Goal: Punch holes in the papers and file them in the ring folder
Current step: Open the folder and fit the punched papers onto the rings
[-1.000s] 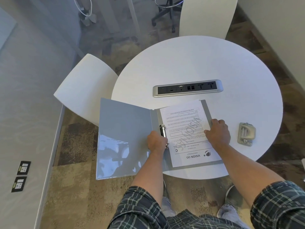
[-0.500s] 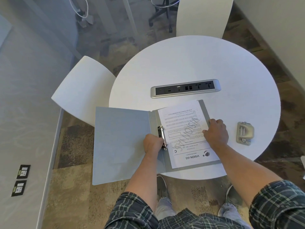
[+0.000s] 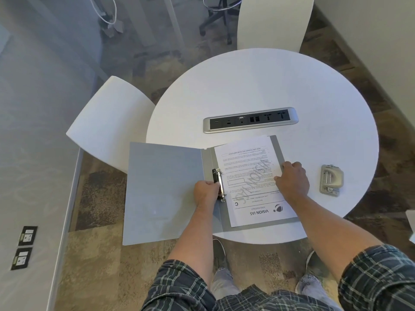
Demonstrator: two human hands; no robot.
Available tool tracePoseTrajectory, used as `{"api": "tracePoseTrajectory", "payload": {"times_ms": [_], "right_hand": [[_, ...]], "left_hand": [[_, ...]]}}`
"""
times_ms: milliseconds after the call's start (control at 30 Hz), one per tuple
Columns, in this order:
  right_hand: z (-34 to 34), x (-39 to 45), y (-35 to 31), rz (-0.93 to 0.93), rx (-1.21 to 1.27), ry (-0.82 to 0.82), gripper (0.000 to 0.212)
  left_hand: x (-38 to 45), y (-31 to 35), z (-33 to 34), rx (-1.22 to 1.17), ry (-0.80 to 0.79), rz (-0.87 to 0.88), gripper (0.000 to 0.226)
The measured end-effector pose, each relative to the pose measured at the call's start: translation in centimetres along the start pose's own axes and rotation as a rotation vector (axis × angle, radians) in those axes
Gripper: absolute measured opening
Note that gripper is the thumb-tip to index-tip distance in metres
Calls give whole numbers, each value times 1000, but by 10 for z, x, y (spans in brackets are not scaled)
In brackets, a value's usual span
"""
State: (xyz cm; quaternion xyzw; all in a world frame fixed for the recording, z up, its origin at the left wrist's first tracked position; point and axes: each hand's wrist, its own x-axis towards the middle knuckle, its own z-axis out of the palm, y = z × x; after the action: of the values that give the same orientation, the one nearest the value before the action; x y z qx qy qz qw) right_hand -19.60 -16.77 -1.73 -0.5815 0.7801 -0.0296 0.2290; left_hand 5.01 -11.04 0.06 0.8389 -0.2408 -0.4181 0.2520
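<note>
Head view: my folder [image 3: 166, 189] lies open across the near edge of the table [image 3: 258, 86], its cover hanging off to the left. My left hand [image 3: 205, 194] curls its fingers against the ring clip [image 3: 219, 185], though I cannot tell whether it grips the lever or only presses it. My right hand [image 3: 292, 181] rests on the right edge of the papers [image 3: 249, 173], fingers bent over the edge, holding them on the folder's right leaf.

What matters next is the gap: the papers sit just to the right of the clip, their left edge beside the rings, not visibly threaded on. The clip's long axis runs near to far, in line with that edge, so I judge the sheets must slide left onto the rings. My left hand is the one nearer the clip.

Print on the top sheet faces away from me; near its close edge I read "VISION IAS" and a big "C". A grey watermark slants across, unreadable.

A punch [image 3: 332, 182] sits well right; a socket strip [image 3: 250, 120] lies farther off.
</note>
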Motion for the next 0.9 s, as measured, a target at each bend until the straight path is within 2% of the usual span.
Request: {"api": "tracePoseTrajectory", "payload": {"times_ms": [67, 133, 200, 300, 433, 567, 633, 767, 900], "right_hand": [[1, 0, -2, -1, -9, 4, 40], [0, 0, -3, 2, -11, 5, 39], [0, -1, -4, 6, -12, 5, 38], [0, -1, -4, 3, -18, -1, 39], [1, 0, -4, 4, -22, 0, 40], [1, 0, -5, 4, -24, -3, 40], [2, 0, -4, 7, -28, 0, 39], [1, 0, -4, -2, -42, 3, 36], [0, 0, -7, 9, -46, -12, 33]], "left_hand": [[5, 5, -2, -17, -9, -33, 36], [7, 10, -2, -23, 8, -67, 40], [4, 15, -2, -10, 25, -55, 33], [-2, 12, -1, 18, 60, 58, 9], [0, 6, 5, 53, 60, 174, 8], [-2, 7, 10, 172, -78, 286, 11], [-1, 5, 14, 202, -83, 306, 7], [2, -1, 12, 221, -2, 325, 22], [5, -9, 8, 332, -72, 404, 43]]}}
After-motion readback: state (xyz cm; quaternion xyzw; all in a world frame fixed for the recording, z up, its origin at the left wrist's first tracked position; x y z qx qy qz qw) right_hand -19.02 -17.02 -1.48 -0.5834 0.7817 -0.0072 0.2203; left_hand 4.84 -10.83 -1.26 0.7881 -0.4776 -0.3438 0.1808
